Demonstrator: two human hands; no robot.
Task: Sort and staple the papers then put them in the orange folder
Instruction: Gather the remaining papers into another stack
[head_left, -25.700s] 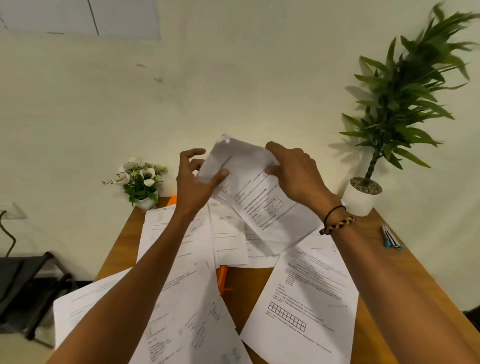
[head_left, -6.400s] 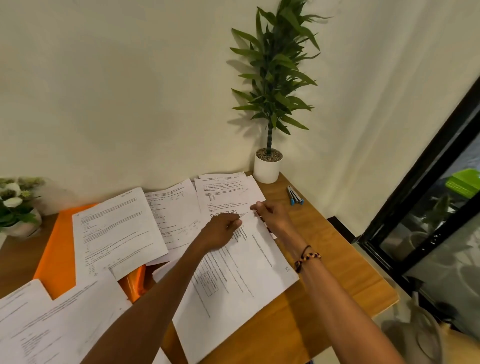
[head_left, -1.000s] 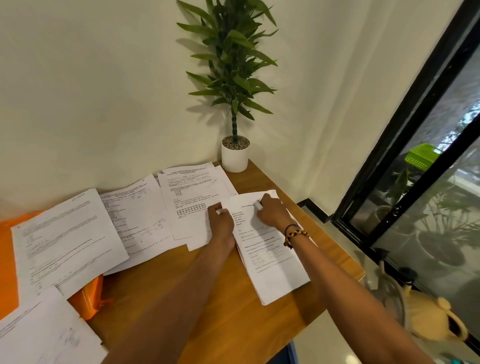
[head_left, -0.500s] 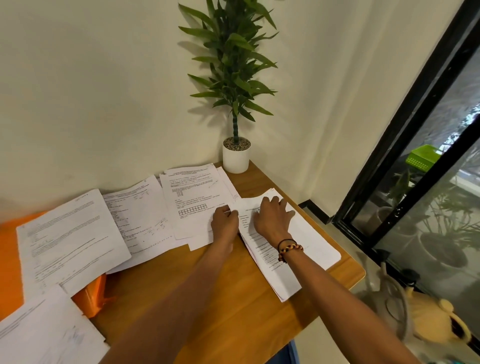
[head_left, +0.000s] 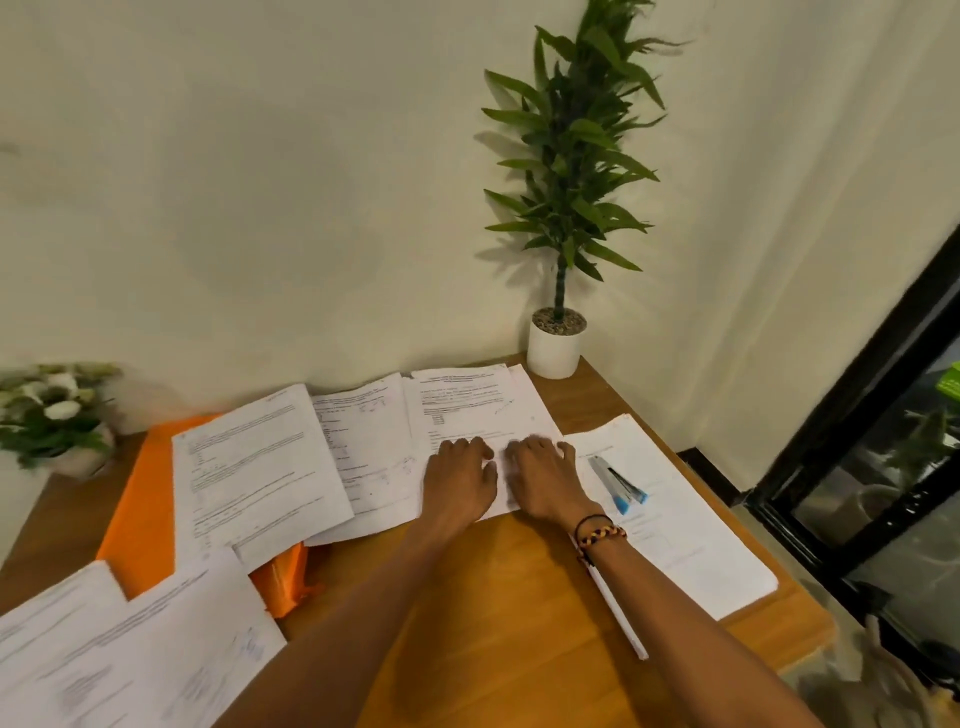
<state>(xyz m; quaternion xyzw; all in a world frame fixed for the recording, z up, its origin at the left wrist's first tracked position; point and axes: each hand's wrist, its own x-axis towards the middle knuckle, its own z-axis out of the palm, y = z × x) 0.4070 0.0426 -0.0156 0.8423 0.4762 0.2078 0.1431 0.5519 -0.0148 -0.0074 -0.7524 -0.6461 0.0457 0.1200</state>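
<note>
We're mid-sort: left hand (head_left: 460, 480) and right hand (head_left: 545, 480) lie flat, gripping nothing, on far-edge papers (head_left: 467, 415); no stapling visible, orange folder (head_left: 140, 514) half-buried near the bench's left edge.

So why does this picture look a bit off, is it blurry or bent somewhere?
Head view: the flower pot at the left edge is smeared, and the print on the near papers is too soft to read. The wide lens bends the black window frame into a slant. Light is soft and dim; the tall plant throws a faint shadow on the wall.
</note>
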